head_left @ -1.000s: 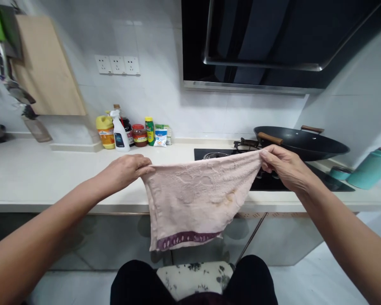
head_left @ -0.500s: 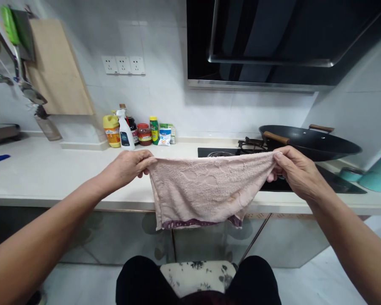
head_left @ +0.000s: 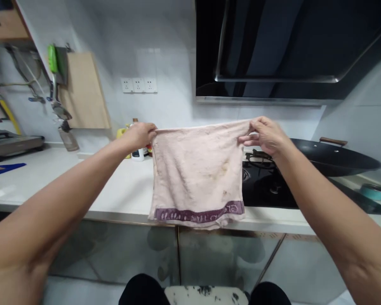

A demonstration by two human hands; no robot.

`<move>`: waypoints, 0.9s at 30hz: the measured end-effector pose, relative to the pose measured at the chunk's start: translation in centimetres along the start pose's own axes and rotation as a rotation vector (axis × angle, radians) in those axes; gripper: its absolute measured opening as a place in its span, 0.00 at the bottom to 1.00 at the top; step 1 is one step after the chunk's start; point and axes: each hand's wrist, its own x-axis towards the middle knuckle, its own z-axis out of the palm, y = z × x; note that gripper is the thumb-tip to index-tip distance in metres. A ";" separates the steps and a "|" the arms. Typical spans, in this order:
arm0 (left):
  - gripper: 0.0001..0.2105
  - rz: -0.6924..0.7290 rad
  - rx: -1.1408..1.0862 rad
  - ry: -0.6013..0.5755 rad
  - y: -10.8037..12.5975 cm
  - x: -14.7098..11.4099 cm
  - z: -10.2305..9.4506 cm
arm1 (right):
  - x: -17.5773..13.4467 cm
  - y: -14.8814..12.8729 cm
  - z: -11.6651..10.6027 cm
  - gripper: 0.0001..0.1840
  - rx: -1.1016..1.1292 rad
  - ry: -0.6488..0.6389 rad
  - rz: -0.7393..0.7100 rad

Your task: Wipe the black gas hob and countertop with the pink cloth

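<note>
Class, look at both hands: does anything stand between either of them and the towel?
Nothing visible does. The left hand and right hand each pinch an upper corner of the towel directly. The white bottle stands beyond, on the counter, not in between.

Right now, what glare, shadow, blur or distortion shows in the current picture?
Head view throughout: reflections streak the range hood; a soft shadow lies on the counter left of the towel; the right hand looks slightly blurred; the forearms seem stretched towards the edges.
</note>
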 end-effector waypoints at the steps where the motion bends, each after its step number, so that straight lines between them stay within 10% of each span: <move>1: 0.17 -0.002 0.036 -0.005 -0.2 0.8 0.4 | 1.1 0.6 1.0 0.13 0.009 -0.001 0.050; 10: 0.20 -0.050 0.081 -0.061 -2.5 1.3 5.3 | 2.8 7.8 6.2 0.09 -0.020 -0.003 0.138; 14: 0.20 -0.009 0.017 -0.159 -3.0 -2.5 7.6 | -0.4 11.1 4.3 0.12 -0.163 -0.204 0.085; 20: 0.12 0.103 -0.201 -0.537 -3.7 -13.1 11.3 | -8.9 15.4 -1.7 0.11 -0.580 -0.855 -0.046; 23: 0.15 0.053 -0.382 -0.678 -4.7 -15.7 12.4 | -10.8 16.5 -3.3 0.12 -0.636 -0.845 -0.059; 27: 0.21 -0.174 -0.235 -0.585 -5.7 -14.7 14.1 | -9.7 17.9 -3.4 0.18 -0.662 -0.669 -0.039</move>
